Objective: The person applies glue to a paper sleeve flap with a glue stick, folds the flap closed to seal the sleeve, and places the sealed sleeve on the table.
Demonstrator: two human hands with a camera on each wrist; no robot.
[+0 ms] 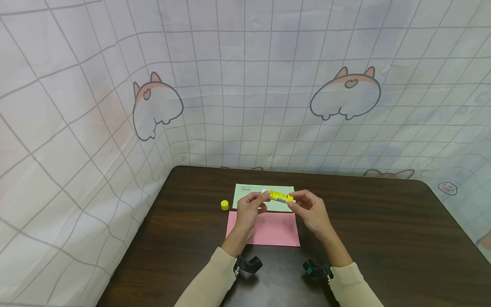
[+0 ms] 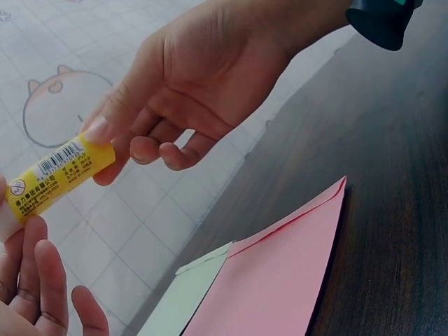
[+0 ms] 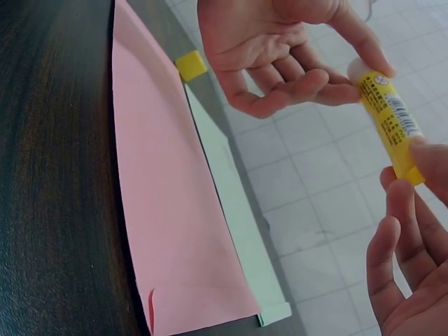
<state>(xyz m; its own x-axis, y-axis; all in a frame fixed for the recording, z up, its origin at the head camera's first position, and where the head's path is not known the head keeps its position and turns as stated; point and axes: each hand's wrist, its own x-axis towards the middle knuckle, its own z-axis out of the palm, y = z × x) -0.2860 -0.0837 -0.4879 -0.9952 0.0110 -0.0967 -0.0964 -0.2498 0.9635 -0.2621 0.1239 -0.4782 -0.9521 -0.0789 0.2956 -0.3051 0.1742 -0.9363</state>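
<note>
Both hands hold a yellow glue stick [image 1: 281, 197] crosswise above two envelopes. My left hand [image 1: 247, 213] pinches its white uncapped end between thumb and fingers. At the opposite end, my right hand [image 1: 312, 213] grips the yellow base with thumb and fingertips. The barcode and printed text on the glue stick [image 2: 59, 175] show in both wrist views. A pink envelope [image 1: 274, 230] lies below the hands, its left part covered by the left hand and forearm. Just beyond it is a green envelope [image 1: 241, 200], partly hidden by the hands and the glue stick.
To the left of the green envelope, a yellow cap [image 1: 224, 205] stands on the dark wooden table [image 1: 383, 230]. A white gridded cloth [image 1: 245, 85] with cartoon animals hangs behind the table and along its left side.
</note>
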